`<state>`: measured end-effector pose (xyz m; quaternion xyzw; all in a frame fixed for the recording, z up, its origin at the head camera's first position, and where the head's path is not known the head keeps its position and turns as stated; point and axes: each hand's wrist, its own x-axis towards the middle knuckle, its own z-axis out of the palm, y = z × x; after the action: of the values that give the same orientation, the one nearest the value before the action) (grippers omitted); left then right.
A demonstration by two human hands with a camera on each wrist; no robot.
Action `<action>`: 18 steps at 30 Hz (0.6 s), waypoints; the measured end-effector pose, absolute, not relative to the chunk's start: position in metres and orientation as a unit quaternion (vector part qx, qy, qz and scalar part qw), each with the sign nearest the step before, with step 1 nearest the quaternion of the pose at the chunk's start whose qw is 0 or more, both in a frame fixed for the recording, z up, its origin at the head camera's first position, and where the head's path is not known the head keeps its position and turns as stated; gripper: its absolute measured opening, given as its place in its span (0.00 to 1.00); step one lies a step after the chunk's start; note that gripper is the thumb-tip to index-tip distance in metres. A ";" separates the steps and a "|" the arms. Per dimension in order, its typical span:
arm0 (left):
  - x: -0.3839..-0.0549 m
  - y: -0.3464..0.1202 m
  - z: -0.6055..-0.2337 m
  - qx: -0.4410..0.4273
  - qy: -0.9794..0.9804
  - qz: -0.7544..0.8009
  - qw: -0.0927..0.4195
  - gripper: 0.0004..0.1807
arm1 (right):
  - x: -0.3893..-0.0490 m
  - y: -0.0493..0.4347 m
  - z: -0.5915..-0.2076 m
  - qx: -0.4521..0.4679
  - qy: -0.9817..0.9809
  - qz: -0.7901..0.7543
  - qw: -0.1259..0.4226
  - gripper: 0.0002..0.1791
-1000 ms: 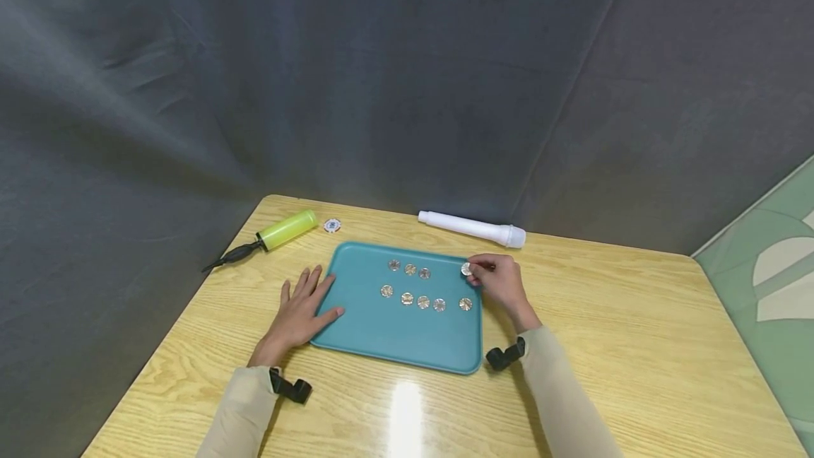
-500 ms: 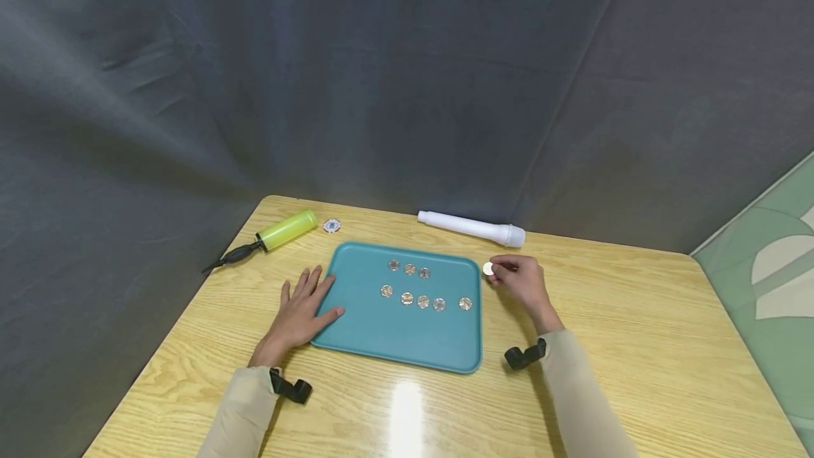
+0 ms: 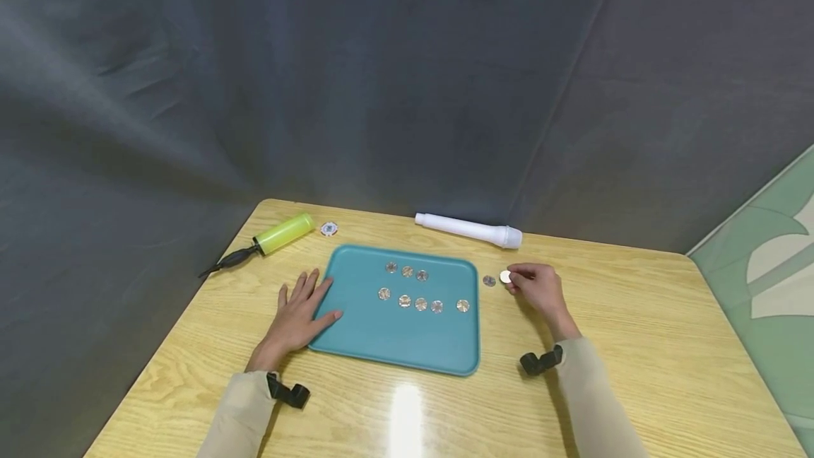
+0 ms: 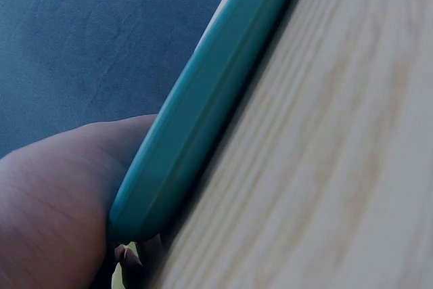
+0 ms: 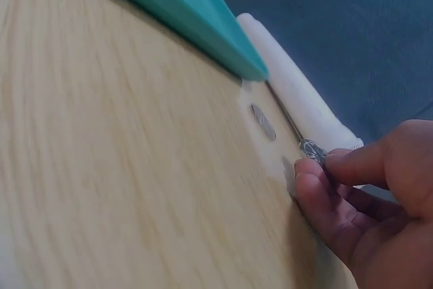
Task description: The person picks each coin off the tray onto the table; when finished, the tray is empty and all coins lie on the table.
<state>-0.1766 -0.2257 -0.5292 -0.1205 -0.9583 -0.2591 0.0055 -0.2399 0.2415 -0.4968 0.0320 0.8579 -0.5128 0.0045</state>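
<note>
The right hand (image 3: pixel 539 290) pinches one disc (image 3: pixel 505 276) between thumb and curled fingers, beyond the right edge of the tray (image 3: pixel 388 341). A second disc (image 3: pixel 489 280) lies flat on the desk (image 3: pixel 661 352) in the narrow strip between that edge and the pinched one. Wood stretches from the right hand to the desk's far right edge. The left hand (image 3: pixel 297 319), fingers spread and gripping nothing, lies across the tray's left edge. Eight discs (image 3: pixel 421 304) sit inside the rim, and a microphone (image 3: pixel 467 230) lies along the desk's back edge.
</note>
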 end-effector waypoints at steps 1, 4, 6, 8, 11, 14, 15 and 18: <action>-0.176 -0.226 -0.529 -0.121 -0.958 -0.259 0.006 0.41 | -0.240 0.243 -0.498 0.033 0.858 -0.513 0.006 0.15; -0.176 -0.226 -0.529 -0.121 -0.958 -0.259 0.008 0.41 | -0.239 0.247 -0.499 0.037 0.854 -0.519 0.011 0.16; -0.175 -0.226 -0.528 -0.119 -0.958 -0.261 0.007 0.41 | -0.239 0.250 -0.499 0.039 0.850 -0.524 0.016 0.16; -0.175 -0.225 -0.528 -0.118 -0.958 -0.263 0.007 0.41 | -0.239 0.251 -0.499 0.040 0.847 -0.530 0.021 0.16; -0.176 -0.225 -0.529 -0.116 -0.957 -0.266 0.003 0.42 | -0.238 0.252 -0.498 0.043 0.842 -0.537 0.026 0.16; -0.176 -0.225 -0.529 -0.116 -0.957 -0.264 0.004 0.42 | -0.237 0.253 -0.497 0.043 0.841 -0.538 0.028 0.16; -0.177 -0.225 -0.529 -0.116 -0.957 -0.264 0.004 0.42 | -0.237 0.254 -0.496 0.044 0.841 -0.538 0.029 0.16; -0.178 -0.225 -0.531 -0.117 -0.958 -0.262 0.004 0.42 | -0.236 0.255 -0.496 0.044 0.843 -0.535 0.029 0.16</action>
<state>-0.1775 -0.2255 -0.5310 -0.1174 -0.9579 -0.2620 0.0039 -0.2360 0.2550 -0.4960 0.0438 0.8430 -0.5353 0.0292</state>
